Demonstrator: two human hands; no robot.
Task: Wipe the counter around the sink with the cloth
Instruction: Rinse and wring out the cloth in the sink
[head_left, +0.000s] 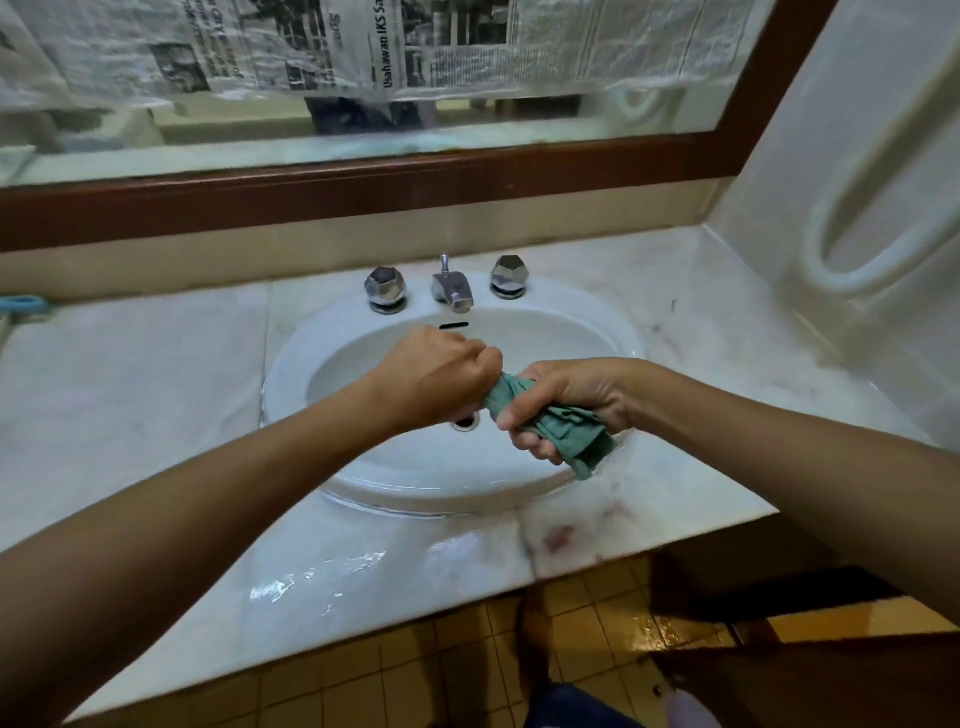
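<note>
The newspaper (395, 47) covering the mirror (519, 127) is showing a sideways headline reading "Usahawan IKS Sa", its end running out of view.

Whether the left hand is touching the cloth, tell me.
Touching. The head view shows the left hand gripping one end of the cloth, the right hand the other.

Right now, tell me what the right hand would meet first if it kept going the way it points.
The left hand. The right hand points left along its forearm, and both grip the cloth above the sink, with hardly a gap between them, though depth is hard to judge.
</note>
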